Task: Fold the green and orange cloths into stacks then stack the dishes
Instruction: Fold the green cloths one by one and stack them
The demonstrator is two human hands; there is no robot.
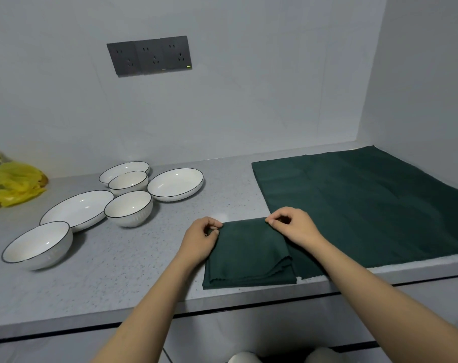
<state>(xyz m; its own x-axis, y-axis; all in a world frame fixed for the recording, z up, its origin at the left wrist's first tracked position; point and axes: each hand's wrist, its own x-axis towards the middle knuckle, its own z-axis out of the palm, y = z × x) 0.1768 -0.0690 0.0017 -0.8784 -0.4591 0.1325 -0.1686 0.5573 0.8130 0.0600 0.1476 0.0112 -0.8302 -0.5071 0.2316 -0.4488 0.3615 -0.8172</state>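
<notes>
A home kitchen: a speckled grey countertop point(123, 271) against plain walls, a triple wall socket point(149, 56), white bowls point(128, 208) and plates point(175, 183).

— Sleeves anywhere?
— None in view. Both forearms bare from the bottom edge of the picture up to the wrists.
— Rings, watch, bracelets on the left hand point(200, 238)?
— Nothing worn there. Same for the right hand point(294, 226): bare fingers, bare wrist.
— Nails?
— Short and plain, as far as can be told.
— Anything lower down?
— Two pale rounded shapes at the bottom edge, too cropped to identify.
</notes>
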